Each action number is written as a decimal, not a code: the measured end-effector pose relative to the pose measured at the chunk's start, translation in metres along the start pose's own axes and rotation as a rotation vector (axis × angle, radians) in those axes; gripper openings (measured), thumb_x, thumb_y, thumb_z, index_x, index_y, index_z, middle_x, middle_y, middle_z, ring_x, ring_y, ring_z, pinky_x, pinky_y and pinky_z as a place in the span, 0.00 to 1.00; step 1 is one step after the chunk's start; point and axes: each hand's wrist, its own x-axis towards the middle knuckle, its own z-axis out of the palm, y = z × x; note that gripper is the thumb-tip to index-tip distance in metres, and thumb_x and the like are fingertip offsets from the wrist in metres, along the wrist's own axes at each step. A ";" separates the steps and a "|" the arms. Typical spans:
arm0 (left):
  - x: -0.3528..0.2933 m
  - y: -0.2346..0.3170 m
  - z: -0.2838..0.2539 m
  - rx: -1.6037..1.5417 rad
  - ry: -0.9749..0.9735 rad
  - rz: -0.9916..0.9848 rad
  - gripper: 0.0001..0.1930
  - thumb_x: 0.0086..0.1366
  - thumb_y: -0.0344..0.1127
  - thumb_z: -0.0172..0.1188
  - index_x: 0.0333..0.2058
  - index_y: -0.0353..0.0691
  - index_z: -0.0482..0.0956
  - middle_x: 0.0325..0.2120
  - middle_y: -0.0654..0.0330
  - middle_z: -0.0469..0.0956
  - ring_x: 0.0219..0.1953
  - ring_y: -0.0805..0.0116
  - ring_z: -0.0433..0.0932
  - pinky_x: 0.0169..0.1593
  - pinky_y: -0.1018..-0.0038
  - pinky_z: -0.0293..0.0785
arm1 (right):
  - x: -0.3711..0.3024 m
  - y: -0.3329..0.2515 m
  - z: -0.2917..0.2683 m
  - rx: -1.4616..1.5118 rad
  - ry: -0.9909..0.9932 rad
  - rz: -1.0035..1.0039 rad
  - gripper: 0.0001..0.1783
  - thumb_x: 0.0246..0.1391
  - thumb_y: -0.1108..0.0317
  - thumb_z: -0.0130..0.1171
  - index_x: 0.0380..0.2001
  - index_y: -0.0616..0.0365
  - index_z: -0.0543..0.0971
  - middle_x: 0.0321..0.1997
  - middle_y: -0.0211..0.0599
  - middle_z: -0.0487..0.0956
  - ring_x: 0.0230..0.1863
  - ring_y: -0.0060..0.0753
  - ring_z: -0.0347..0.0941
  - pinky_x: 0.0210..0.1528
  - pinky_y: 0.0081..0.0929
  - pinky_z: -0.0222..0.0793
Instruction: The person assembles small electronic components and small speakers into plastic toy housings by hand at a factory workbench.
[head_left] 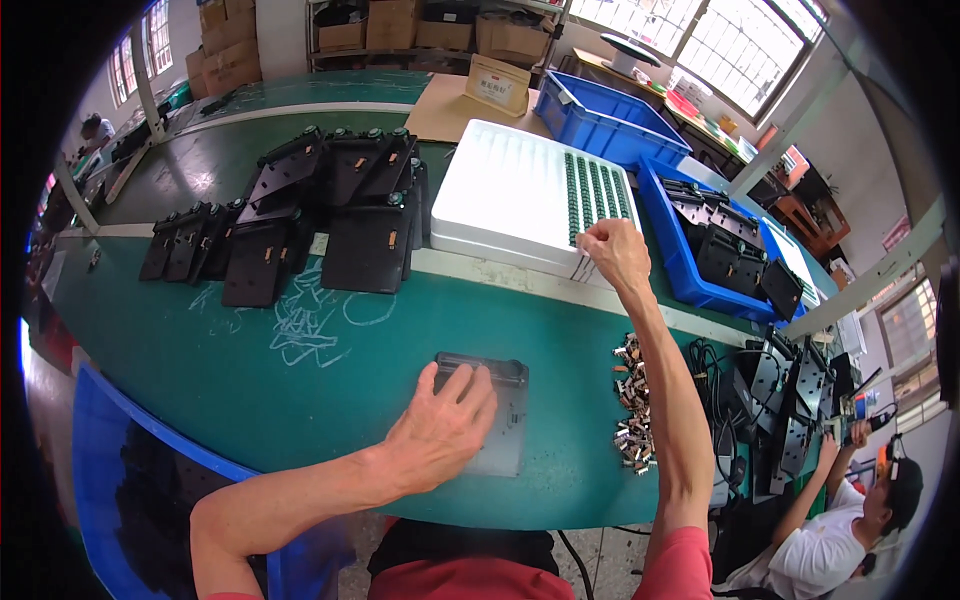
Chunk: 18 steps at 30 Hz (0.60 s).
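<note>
My left hand (450, 420) lies over a flat dark panel (508, 420) on the green table in front of me. Its fingers curl onto the panel's far part, where a raised black strip runs along the edge. Farther off to the right, my right hand (615, 250) reaches to the near edge of a white ribbed tray (500, 175). Thumb and fingers are pinched together at the near end of rows of small green parts (597, 190). What the pinch holds, if anything, is hidden.
Black panels (360, 245) are stacked at the back left. Small metal parts (632, 410) lie heaped beside my right forearm. Blue bins (605, 120) stand at back right, one (700, 285) holding black parts, another (130, 430) at lower left. A person (840, 530) works at right.
</note>
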 end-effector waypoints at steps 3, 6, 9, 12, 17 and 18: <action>0.000 0.000 0.002 -0.023 0.012 -0.004 0.27 0.51 0.32 0.61 0.51 0.29 0.74 0.55 0.41 0.68 0.57 0.48 0.66 0.58 0.47 0.64 | 0.017 0.003 0.007 -0.178 -0.090 0.040 0.13 0.40 0.58 0.66 0.28 0.55 0.87 0.30 0.47 0.84 0.36 0.50 0.82 0.42 0.43 0.76; 0.001 0.000 0.000 -0.023 -0.004 -0.007 0.27 0.50 0.32 0.61 0.51 0.29 0.74 0.55 0.41 0.67 0.58 0.48 0.66 0.58 0.47 0.63 | 0.030 -0.007 0.003 -0.272 -0.176 0.057 0.17 0.39 0.56 0.68 0.29 0.57 0.86 0.35 0.49 0.84 0.40 0.52 0.82 0.43 0.43 0.76; 0.000 0.000 -0.003 -0.017 -0.013 -0.008 0.27 0.50 0.32 0.61 0.51 0.29 0.74 0.55 0.41 0.67 0.58 0.48 0.65 0.58 0.47 0.63 | 0.041 -0.016 -0.003 -0.380 -0.233 0.043 0.20 0.37 0.54 0.71 0.28 0.60 0.85 0.36 0.47 0.84 0.41 0.50 0.82 0.43 0.41 0.77; 0.001 0.000 0.000 -0.015 -0.008 -0.011 0.27 0.50 0.32 0.61 0.51 0.29 0.74 0.55 0.41 0.67 0.58 0.48 0.65 0.58 0.47 0.63 | 0.050 -0.011 -0.004 -0.372 -0.344 0.095 0.21 0.35 0.53 0.74 0.28 0.58 0.86 0.34 0.44 0.84 0.40 0.44 0.82 0.42 0.40 0.76; 0.002 0.001 0.001 -0.002 -0.003 -0.010 0.27 0.51 0.32 0.61 0.51 0.29 0.73 0.56 0.41 0.67 0.58 0.48 0.65 0.58 0.47 0.63 | 0.051 -0.003 -0.002 -0.291 -0.363 0.157 0.18 0.36 0.53 0.74 0.27 0.54 0.86 0.33 0.39 0.85 0.39 0.41 0.82 0.42 0.36 0.76; 0.003 0.001 0.000 -0.002 -0.007 -0.006 0.27 0.51 0.32 0.61 0.51 0.29 0.73 0.56 0.41 0.67 0.58 0.48 0.65 0.58 0.47 0.62 | 0.052 0.002 -0.001 -0.264 -0.352 0.148 0.16 0.35 0.54 0.74 0.25 0.54 0.86 0.32 0.39 0.84 0.38 0.40 0.82 0.41 0.36 0.75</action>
